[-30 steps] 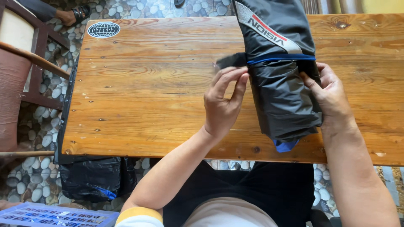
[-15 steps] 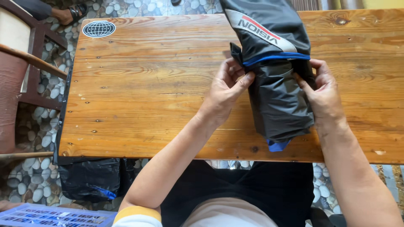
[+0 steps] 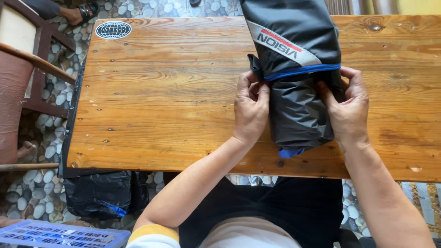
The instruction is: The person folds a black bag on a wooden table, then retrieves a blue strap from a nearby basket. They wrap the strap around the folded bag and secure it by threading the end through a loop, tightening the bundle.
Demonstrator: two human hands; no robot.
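Garment (image 3: 296,92): dark grey folded jacket with blue trim, lying on the wooden worktop (image 3: 174,105) near its front edge. Left hand (image 3: 250,108) grip pinches the fabric at the garment's left edge. Right hand (image 3: 349,108) grip presses closed against the right edge, fingers curled into the fold.

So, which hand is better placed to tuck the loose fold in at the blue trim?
Probably the left hand: its fingertips already pinch the garment edge right beside the blue trim. The right hand only steadies the far side.
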